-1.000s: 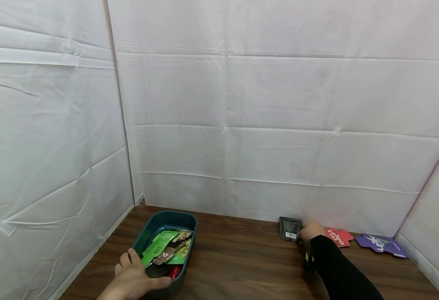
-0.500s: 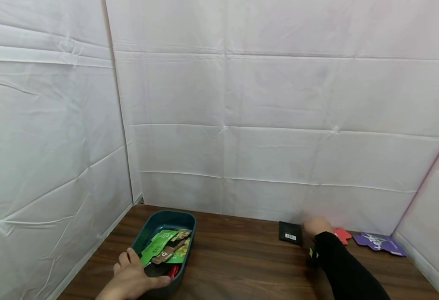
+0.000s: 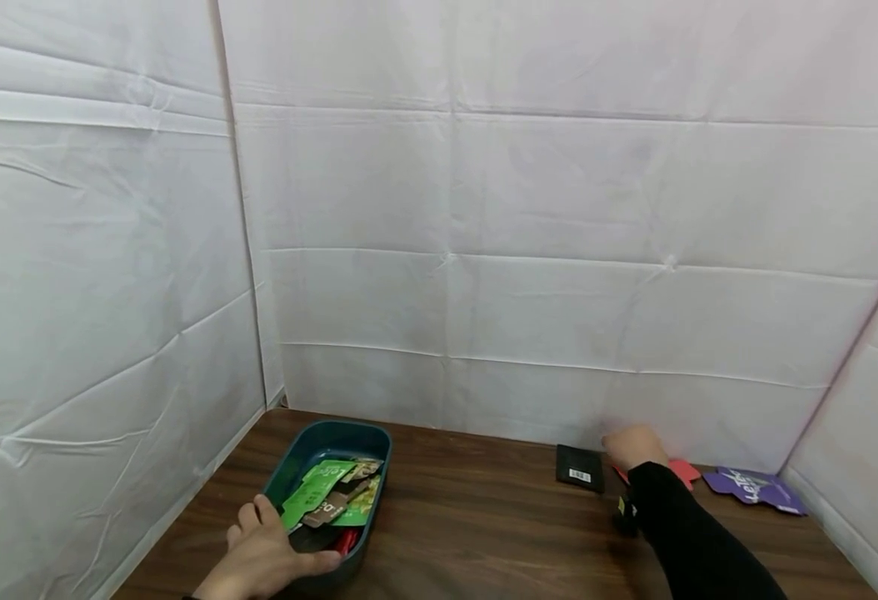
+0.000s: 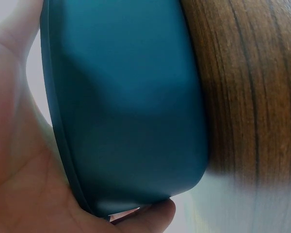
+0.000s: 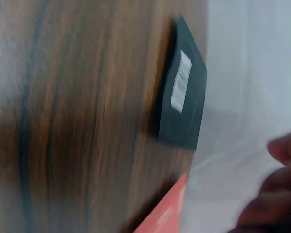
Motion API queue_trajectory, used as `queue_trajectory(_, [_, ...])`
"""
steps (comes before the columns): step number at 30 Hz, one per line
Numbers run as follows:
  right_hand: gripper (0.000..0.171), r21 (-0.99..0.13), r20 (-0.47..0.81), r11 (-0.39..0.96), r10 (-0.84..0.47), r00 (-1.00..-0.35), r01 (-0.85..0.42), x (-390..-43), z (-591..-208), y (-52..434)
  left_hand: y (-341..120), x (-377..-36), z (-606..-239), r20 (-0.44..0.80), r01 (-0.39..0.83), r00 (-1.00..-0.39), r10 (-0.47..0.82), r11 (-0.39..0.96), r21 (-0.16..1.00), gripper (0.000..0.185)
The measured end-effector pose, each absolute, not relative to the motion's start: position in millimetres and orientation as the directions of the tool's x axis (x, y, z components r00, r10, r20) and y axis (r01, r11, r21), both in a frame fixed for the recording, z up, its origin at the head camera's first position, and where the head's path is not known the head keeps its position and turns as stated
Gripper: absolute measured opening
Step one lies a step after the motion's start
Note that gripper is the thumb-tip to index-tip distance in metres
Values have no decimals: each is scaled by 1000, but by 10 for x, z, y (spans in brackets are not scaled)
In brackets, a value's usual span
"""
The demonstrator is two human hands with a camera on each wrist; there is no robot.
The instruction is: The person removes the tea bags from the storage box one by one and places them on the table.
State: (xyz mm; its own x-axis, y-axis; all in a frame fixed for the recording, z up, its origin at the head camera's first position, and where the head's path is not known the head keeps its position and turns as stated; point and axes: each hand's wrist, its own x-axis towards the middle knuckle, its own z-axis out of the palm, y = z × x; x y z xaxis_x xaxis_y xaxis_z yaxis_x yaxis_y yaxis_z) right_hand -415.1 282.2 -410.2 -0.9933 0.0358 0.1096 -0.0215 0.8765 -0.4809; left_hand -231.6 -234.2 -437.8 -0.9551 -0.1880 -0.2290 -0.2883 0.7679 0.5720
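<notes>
1. White creased sheets (image 3: 529,250) wall in a dark wooden surface (image 3: 476,533) on three sides.
2. A teal tray (image 3: 300,454) sits at the left of the surface, filled with green and brown packets (image 3: 330,496).
3. The left hand (image 3: 262,558) holds the tray's near end, thumb along the outer wall and fingers over the rim; its grip is clamped on the tray.
4. The right hand (image 3: 634,447), in a black sleeve (image 3: 694,542), hovers at the back wall above a red packet (image 3: 682,471), fingers loosely curled with nothing in them.
5. A black packet (image 3: 580,467) with a white barcode label lies flat just left of that hand, apart from it.
6. A purple packet (image 3: 754,487) lies further right, near the corner.
</notes>
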Motion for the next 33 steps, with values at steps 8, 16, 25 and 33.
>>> queue_trajectory(8, [19, -240, 44, 922, -302, -952, -303, -4221, -3957, 1994, -2302, -2292, -4371, -203, -295, -955, -217, 783, 547, 160])
queue_trajectory(16, [10, -39, 227, 852, -502, -835, -523, -3909, -3490, 820, -2305, -2304, -4371, -206, -327, -945, -255, 776, 539, 164])
queue_trajectory(25, [29, 236, 442, 654, -731, -520, -719, -3823, -3620, 7, -2299, -2326, -4374, -217, -334, -942, -256, 767, 548, 162])
queue_trajectory(33, [64, 395, 152, 487, -871, -468, -779, -3502, -3925, -576, -2363, -2285, -4421, -224, -303, -952, -210, 761, 574, 157])
